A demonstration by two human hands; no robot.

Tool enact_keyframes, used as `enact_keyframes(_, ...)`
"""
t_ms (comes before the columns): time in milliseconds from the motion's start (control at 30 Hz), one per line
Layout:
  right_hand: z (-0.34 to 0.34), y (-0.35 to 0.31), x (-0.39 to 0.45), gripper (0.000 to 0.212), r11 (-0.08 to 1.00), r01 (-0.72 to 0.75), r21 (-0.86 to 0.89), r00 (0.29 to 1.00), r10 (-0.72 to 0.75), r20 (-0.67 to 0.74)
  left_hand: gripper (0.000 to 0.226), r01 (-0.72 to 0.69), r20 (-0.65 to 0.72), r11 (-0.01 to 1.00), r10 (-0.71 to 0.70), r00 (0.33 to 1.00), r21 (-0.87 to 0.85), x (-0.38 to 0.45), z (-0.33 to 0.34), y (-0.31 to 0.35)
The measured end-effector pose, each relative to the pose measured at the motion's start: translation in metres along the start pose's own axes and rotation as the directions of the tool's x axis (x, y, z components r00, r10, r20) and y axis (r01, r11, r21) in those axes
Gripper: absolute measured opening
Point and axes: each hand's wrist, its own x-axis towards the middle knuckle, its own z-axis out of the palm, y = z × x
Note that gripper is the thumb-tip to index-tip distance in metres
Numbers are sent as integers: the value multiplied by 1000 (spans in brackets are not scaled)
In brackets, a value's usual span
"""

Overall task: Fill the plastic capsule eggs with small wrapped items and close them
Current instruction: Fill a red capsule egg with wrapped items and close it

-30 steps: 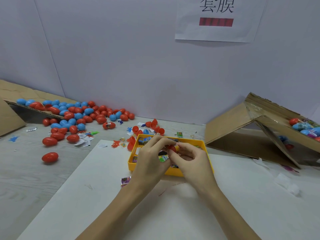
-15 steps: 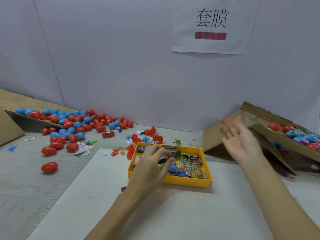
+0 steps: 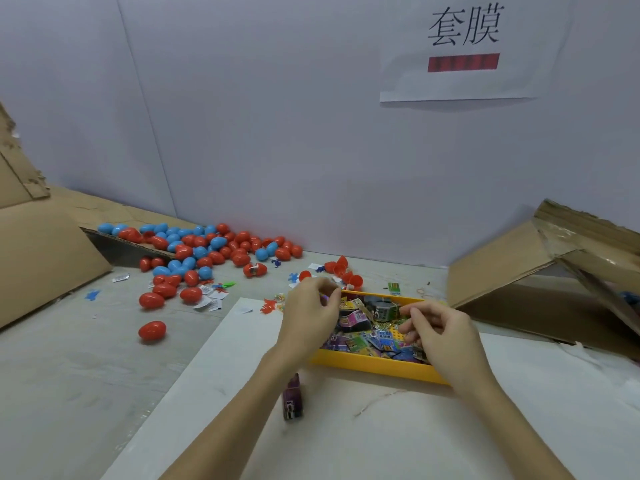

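Observation:
A yellow tray (image 3: 374, 368) on the white board holds several small wrapped packets (image 3: 367, 329). My left hand (image 3: 306, 323) hovers over the tray's left end, thumb and forefinger pinching a small purple packet. My right hand (image 3: 441, 339) hangs over the tray's right side, its fingers loosely curled above the packets with nothing visibly held. Closed red and blue capsule eggs (image 3: 207, 251) are heaped at the back left. Open red egg halves (image 3: 343, 268) lie just behind the tray.
A lone red egg (image 3: 152, 330) lies left of the white board (image 3: 381, 431). A purple packet (image 3: 292, 400) sits on the board by my left forearm. A tipped cardboard box (image 3: 502, 271) stands at the right, a cardboard flap (image 3: 41, 258) at the left.
Both hands held a red egg over the tray a second ago. My right hand then swung out to the right cardboard box and has come back over the tray. The left hand now pinches a packet.

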Motion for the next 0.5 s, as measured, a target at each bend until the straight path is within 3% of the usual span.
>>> enact_keyframes(67, 1, 0, 0, 22, 1000, -2, -21, 1000, 2, -12, 15, 52, -10, 998, -52, 999, 29, 31, -1, -7)
enact_keyframes(200, 1, -1, 0, 22, 1000, -12, -6, 1000, 12, 3, 25, 64, 14, 964, -70, 997, 258, 94, 0, -35)
enact_keyframes(367, 0, 1, 3, 21, 999, -40, 11, 999, 40, 19, 33, 81, 63, 822, -140, 988, 564, 141, -1, -88)
enact_keyframes(500, 0, 5, 5, 22, 999, -38, 22, 999, 38, 19, 37, 46, 162, 732, -211, 964, 680, 158, 4, -113)
